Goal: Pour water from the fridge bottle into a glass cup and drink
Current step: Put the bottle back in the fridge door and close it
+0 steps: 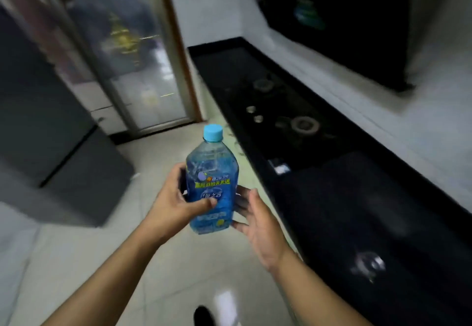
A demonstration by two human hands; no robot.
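A clear plastic water bottle (212, 182) with a blue label and a light blue cap stands upright in mid-air over the floor, cap still on. My left hand (173, 203) grips its left side, thumb across the label. My right hand (255, 218) is at the bottle's right side with fingers spread, fingertips touching or very close to the lower label. A glass cup (369, 264) stands on the black counter to the right, blurred, well apart from both hands.
A black counter (319, 198) runs along the right with a built-in gas hob (281, 121) and a dark hood above. A grey fridge (51, 134) stands at left. A glass sliding door (127, 57) is ahead. Pale tiled floor lies below.
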